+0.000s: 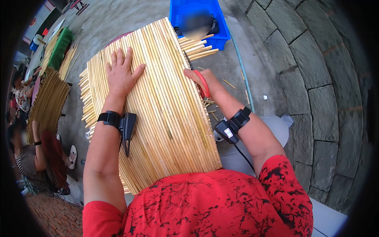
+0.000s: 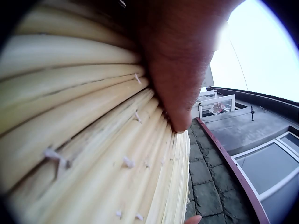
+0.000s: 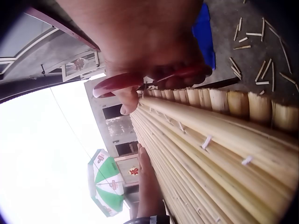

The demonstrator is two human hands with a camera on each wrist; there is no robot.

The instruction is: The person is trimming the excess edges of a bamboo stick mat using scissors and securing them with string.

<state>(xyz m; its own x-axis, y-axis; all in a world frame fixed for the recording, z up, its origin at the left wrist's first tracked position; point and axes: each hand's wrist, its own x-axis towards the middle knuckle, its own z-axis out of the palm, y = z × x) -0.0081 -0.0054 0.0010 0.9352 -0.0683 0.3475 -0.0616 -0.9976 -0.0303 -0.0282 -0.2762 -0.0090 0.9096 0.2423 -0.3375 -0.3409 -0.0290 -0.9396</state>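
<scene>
A wide mat of pale reed stalks (image 1: 166, 102), bound with small white ties, lies in front of the person's body. The left hand (image 1: 121, 73) rests on its upper left part, palm down with fingers spread. At the mat's right edge, the right hand (image 1: 211, 81) grips scissors with red handles (image 1: 203, 83). Both handle loops show in the right wrist view, close to the row of cut stalk ends (image 3: 219, 100); the blades are mostly hidden. The left wrist view shows part of the left hand (image 2: 180, 70) lying against the stalks.
Loose stalks (image 1: 199, 49) stick out beyond the mat near a blue crate (image 1: 221, 21). Short cut pieces (image 1: 228, 83) litter the ground, and a pale blue hose (image 1: 241, 65) runs along it. Seated people and another mat (image 1: 47, 102) are at the left.
</scene>
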